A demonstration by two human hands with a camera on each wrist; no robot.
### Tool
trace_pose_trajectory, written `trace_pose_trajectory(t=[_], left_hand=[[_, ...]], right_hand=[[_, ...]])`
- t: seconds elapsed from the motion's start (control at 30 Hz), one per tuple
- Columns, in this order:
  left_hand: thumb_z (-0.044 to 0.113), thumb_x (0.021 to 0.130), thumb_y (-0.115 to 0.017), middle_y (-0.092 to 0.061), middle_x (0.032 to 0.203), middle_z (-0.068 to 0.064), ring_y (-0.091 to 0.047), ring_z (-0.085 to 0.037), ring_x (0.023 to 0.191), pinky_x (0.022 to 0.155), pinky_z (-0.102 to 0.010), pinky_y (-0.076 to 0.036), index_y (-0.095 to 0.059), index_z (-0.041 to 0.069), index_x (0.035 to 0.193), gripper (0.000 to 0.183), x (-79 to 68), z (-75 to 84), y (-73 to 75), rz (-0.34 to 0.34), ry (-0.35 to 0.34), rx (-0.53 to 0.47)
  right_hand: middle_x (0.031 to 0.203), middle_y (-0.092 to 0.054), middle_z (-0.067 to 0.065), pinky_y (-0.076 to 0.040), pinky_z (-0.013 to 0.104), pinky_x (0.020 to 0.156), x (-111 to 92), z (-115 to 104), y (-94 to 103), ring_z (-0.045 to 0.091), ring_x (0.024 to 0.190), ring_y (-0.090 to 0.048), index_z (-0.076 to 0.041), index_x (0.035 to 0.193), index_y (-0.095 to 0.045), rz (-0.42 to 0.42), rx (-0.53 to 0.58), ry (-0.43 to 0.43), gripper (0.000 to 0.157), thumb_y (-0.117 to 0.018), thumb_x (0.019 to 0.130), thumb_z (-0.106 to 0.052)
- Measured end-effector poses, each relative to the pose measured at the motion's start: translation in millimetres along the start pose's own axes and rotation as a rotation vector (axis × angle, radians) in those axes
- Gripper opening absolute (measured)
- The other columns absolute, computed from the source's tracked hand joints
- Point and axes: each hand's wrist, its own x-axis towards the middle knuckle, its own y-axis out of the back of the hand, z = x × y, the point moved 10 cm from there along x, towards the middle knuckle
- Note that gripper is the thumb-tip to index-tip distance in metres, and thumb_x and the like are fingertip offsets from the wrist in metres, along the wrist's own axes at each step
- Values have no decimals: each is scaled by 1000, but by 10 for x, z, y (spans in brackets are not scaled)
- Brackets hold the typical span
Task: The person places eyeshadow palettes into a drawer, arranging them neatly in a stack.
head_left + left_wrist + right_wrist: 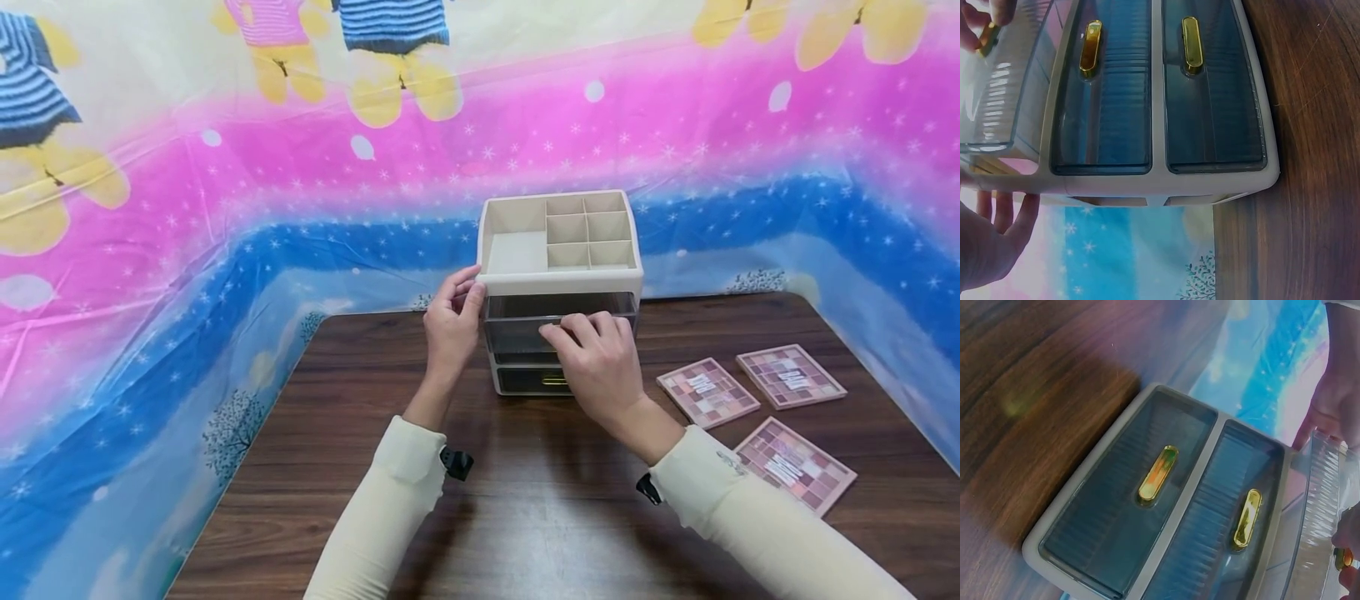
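Observation:
A cream drawer organizer (562, 282) with a divided top tray stands at the back of the table. Its clear top drawer (997, 94) is pulled part way out. My right hand (600, 367) pinches the gold handle (987, 39) of that drawer between thumb and fingers. Against the organizer's upper left side rest the extended fingers of my left hand (453, 321). The middle drawer (1216, 506) and the bottom drawer (1122, 494) are closed, each with a gold handle. In the head view my right hand hides part of the drawer fronts.
To the right on the brown wooden table (330, 500) lie three flat square palettes: one nearest the organizer (708, 393), one farther right (792, 377), one in front (797, 467) partly behind my right sleeve. A patterned cloth (360, 250) hangs around the table.

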Motion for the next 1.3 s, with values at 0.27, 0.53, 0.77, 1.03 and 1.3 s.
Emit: trace_pose_trajectory(t=[0.27, 0.53, 0.77, 1.03, 1.3], left_hand=[[22, 101, -64, -73, 112, -14, -67, -22, 93, 73, -20, -51, -69, 13, 129, 29, 3, -2, -12, -36, -1, 13], [23, 102, -63, -73, 112, -14, -67, -20, 94, 76, -21, -52, -69, 13, 129, 29, 14, -14, -10, -45, -5, 13], [23, 101, -64, -74, 111, -14, -68, -19, 94, 76, -20, -52, -70, 13, 128, 29, 12, -13, -3, -43, 2, 11], [21, 101, -65, -73, 111, -15, -68, -20, 94, 75, -19, -52, -70, 13, 128, 29, 16, -1, -4, -39, 5, 6], [22, 101, -65, -73, 111, -15, -67, -20, 93, 74, -19, -52, -70, 13, 127, 29, 13, -22, -17, -40, 11, 4]], right_hand=[[87, -69, 7, -44, 47, 62, -31, -65, 120, 31, 73, -57, -13, 95, -76, 14, 6, 32, 17, -60, 98, -8], [87, -68, 7, -44, 46, 63, -37, -119, 197, 31, 72, -57, -13, 95, -76, 36, 1, 51, 18, -59, 97, -7], [86, -68, 6, -44, 46, 65, -83, -244, 285, 30, 69, -57, -13, 95, -77, 57, 2, 86, 15, -63, 95, -7], [80, -66, 4, -41, 47, 68, -132, -360, 517, 27, 66, -55, -13, 90, -76, 129, 27, 101, 12, -67, 90, -6], [79, -66, 4, -40, 47, 72, -203, -407, 638, 26, 67, -56, -13, 90, -76, 103, 35, 92, 17, -61, 96, -7]])
